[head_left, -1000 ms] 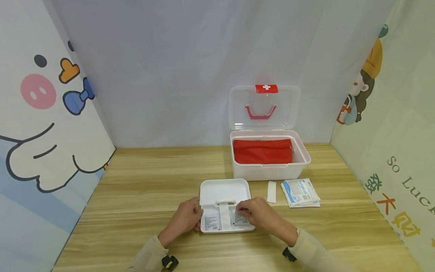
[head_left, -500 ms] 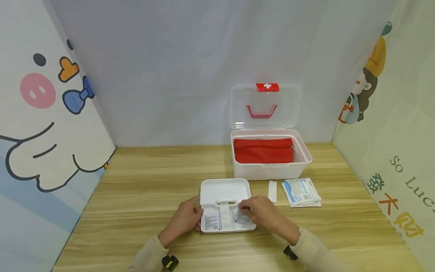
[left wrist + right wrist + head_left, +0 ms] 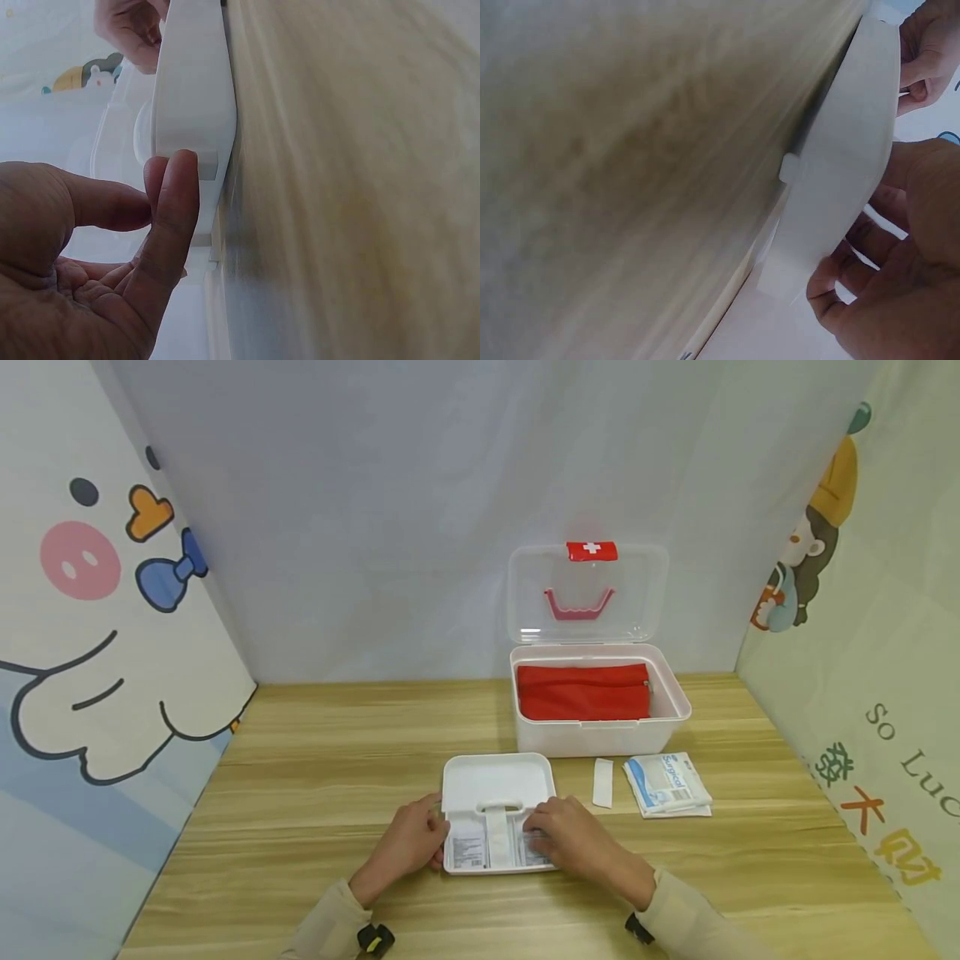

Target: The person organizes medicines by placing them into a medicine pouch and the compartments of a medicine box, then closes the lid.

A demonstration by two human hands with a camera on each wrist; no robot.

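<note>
A white divided tray (image 3: 497, 768) lies on the wooden table, with a slotted grip bar across its middle. My left hand (image 3: 408, 835) holds the tray's left edge; in the left wrist view its thumb and fingertips (image 3: 184, 169) meet at the side wall. My right hand (image 3: 573, 835) reaches over the right rim, its bent fingers in the front right compartment. Under those fingers lies a small printed packet (image 3: 533, 853), partly covered. A similar packet (image 3: 468, 852) is in the front left compartment. Between them stands a white paper-wrapped strip (image 3: 498, 843).
Behind the tray, a clear-lidded first-aid box (image 3: 592, 742) stands open with a red zip pouch (image 3: 583, 693) inside. To the right lie a white strip (image 3: 602, 783) and a packet marked Surgical (image 3: 667, 785). Printed curtains (image 3: 367, 527) close off the back and sides.
The right hand has lowered the packet into the front right compartment, where it now lies flatter. Its fingers have moved slightly left over it. The left hand stays at the tray's edge.
</note>
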